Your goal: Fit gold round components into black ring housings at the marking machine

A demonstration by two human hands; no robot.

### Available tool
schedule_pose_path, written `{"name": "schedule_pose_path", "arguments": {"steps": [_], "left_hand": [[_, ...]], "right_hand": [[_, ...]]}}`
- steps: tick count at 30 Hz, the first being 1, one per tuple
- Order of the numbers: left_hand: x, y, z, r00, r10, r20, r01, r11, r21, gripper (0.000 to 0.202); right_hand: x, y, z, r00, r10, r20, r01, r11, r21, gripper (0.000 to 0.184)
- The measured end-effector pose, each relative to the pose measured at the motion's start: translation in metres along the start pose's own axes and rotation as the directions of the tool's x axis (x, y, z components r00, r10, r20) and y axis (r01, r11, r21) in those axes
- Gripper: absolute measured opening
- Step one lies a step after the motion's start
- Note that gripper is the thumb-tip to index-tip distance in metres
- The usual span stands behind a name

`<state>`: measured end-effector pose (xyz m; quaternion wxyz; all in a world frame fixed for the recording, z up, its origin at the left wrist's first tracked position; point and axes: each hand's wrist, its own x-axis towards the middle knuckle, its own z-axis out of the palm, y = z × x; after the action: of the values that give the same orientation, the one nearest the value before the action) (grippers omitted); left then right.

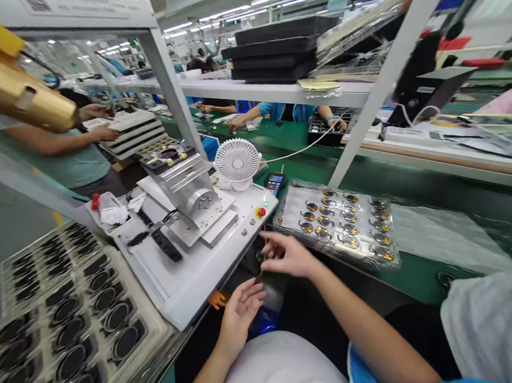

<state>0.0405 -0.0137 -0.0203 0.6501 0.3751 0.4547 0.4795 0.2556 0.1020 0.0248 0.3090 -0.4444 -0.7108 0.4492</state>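
Note:
My right hand point(289, 256) is above the gap at the machine's front edge, its fingers curled in a pinch. At its fingertips is a small dark part with a thin orange-brown strip point(262, 269) hanging down; its exact kind is too small to tell. Just below, my left hand point(242, 312) is palm up with its fingers loosely stretched and apart from the thumb, the tips close to the strip's lower end. Right of my hands, a clear plastic tray point(294, 231) carries rows of small round dark parts with orange tabs point(349, 227).
A white machine point(189, 291) with a metal fixture point(191, 187) and red button point(260, 212) stands at left. Trays of black round parts point(71, 333) lie at lower left. A white fan point(238, 161) and handheld device point(275, 182) stand behind. Co-workers' hands point(106, 127) show beyond.

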Motion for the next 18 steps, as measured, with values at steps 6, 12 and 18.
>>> {"name": "schedule_pose_path", "arguments": {"steps": [6,12,18], "left_hand": [[-0.002,-0.007,0.002,0.999,-0.007,0.046,0.017,0.979,-0.205,0.059],[0.002,-0.006,0.002,0.998,-0.011,-0.062,-0.002,0.978,-0.209,0.053],[-0.008,-0.01,0.005,0.979,-0.023,-0.202,-0.011,0.986,-0.165,0.051]], "right_hand": [[-0.059,0.027,0.084,0.957,-0.251,-0.144,0.275,0.944,0.184,0.088],[-0.031,-0.004,0.026,0.972,-0.214,0.099,0.231,0.948,-0.218,0.076],[0.038,-0.01,-0.121,0.903,0.284,-0.321,-0.428,0.579,-0.694,0.027]]}}
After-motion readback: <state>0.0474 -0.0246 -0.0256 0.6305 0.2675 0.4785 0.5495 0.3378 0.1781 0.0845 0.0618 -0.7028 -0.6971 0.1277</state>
